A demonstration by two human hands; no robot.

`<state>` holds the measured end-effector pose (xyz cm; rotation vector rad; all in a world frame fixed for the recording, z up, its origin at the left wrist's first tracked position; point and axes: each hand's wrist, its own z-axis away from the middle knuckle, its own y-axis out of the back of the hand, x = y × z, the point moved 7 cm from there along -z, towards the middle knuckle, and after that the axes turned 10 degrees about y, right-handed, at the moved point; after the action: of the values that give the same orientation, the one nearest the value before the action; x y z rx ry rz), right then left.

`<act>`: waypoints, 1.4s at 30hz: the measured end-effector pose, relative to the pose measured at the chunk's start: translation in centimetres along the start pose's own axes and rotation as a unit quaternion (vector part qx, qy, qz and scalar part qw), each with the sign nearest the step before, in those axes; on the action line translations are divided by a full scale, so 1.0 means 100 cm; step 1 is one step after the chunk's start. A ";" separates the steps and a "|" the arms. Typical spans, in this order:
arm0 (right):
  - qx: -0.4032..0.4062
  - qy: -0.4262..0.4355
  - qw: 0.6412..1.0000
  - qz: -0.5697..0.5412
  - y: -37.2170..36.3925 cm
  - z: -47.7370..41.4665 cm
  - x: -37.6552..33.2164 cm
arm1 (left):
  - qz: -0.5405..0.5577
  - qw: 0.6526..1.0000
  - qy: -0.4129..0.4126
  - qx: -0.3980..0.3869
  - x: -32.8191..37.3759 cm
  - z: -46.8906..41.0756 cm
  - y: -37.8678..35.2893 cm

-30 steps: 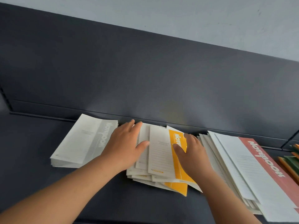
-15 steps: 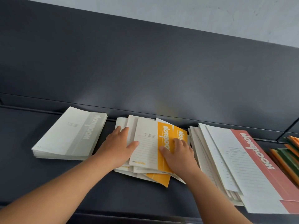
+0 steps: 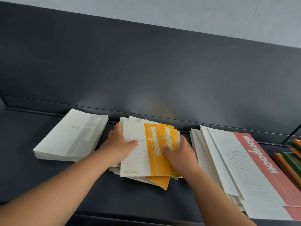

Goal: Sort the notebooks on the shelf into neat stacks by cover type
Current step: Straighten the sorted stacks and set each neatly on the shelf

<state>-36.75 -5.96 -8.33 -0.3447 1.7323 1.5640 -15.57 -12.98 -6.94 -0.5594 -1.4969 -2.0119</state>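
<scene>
A pile of yellow-and-white notebooks (image 3: pixel 151 154) lies in the middle of the dark shelf (image 3: pixel 48 180), still slightly fanned. My left hand (image 3: pixel 117 145) grips the pile's left edge, thumb on the top cover. On the right edge rests my right hand (image 3: pixel 180 154), thumb over the yellow band. A neat stack of grey-covered notebooks (image 3: pixel 71 136) lies to the left. To the right sits a fanned stack of red-and-white notebooks (image 3: pixel 244 173).
The shelf's dark back panel (image 3: pixel 146 70) rises right behind the stacks. At the far right edge lie orange and green notebooks (image 3: pixel 291 160), partly cut off. Bare shelf surface runs along the front and to the far left.
Both hands have squeezed the yellow notebooks together from the sides, so the fanned pile is now narrower and more squared. The grey and red stacks have not shifted.
</scene>
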 end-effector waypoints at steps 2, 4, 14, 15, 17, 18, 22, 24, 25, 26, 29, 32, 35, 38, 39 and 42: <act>-0.043 -0.018 0.999 -0.005 -0.009 0.001 -0.003 | 0.028 0.998 0.050 -0.035 -0.004 -0.002 -0.005; -0.052 -0.007 0.999 -0.010 -0.015 0.001 -0.009 | 0.062 0.994 0.071 -0.051 0.000 -0.002 -0.010; -0.044 -0.013 0.991 -0.129 -0.009 -0.001 -0.020 | 0.348 0.910 0.178 -0.136 -0.011 0.001 -0.009; -0.045 -0.018 0.989 -0.140 -0.009 0.000 -0.019 | 0.343 0.910 0.181 -0.147 -0.009 0.004 -0.009; -0.045 -0.022 0.987 -0.153 -0.010 0.000 -0.017 | 0.329 0.915 0.178 -0.149 -0.005 0.008 -0.008; -0.043 -0.023 0.986 -0.162 -0.011 0.000 -0.016 | 0.324 0.919 0.172 -0.147 -0.003 0.009 -0.008; -0.023 -0.041 0.977 -0.208 -0.011 -0.001 -0.010 | 0.319 0.933 0.118 -0.120 0.006 0.005 -0.005; -0.008 -0.053 0.969 -0.241 -0.008 -0.003 -0.007 | 0.305 0.941 0.096 -0.108 0.008 0.005 -0.004; -0.002 -0.062 0.965 -0.257 -0.006 -0.003 -0.005 | 0.301 0.944 0.088 -0.102 0.007 0.005 -0.003; 0.003 -0.070 0.961 -0.269 -0.005 -0.003 -0.004 | 0.300 0.945 0.084 -0.097 0.005 0.005 -0.003; 0.008 -0.082 0.953 -0.291 -0.006 -0.005 -0.001 | 0.307 0.944 0.081 -0.088 -0.001 0.007 -0.006; 0.011 -0.087 0.951 -0.296 -0.008 -0.006 0.001 | 0.321 0.941 0.074 -0.081 -0.003 0.009 -0.007; 0.010 -0.096 0.947 -0.308 -0.010 -0.007 0.004 | 0.331 0.938 0.071 -0.079 -0.005 0.011 -0.005; 0.004 -0.117 0.939 -0.323 -0.010 -0.009 0.008 | 0.348 0.930 0.073 -0.090 -0.006 0.013 -0.006; 0.003 -0.125 0.935 -0.332 -0.010 -0.009 0.010 | 0.354 0.927 0.074 -0.094 -0.006 0.014 -0.006; -0.018 -0.145 0.913 -0.381 -0.014 -0.008 0.012 | 0.367 0.922 0.068 -0.102 -0.005 0.016 -0.006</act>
<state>-36.93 -6.65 -10.15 -0.6745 1.1279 1.0029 -15.53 -11.21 -7.22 -0.8880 -0.8118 -1.5621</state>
